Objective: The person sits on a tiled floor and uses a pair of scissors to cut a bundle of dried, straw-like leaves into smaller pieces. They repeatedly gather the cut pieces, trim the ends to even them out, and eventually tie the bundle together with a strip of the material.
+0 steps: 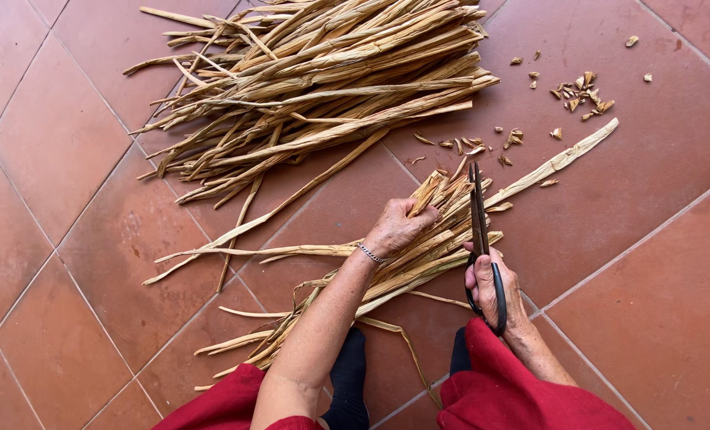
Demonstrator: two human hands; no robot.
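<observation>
On red floor tiles [92, 239], left hand [393, 227] clasps dried-leaf bundle [419, 255]; right hand [494, 291] grips closed black scissors [480, 231].

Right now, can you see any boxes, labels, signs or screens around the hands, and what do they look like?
None in view, no boxes, labels, signs or screens.
What is there: a bundle of dry straw-coloured leaves under the left hand.
Black scissors in the right hand.
A bigger leaf pile on the reddish tile floor.
</observation>
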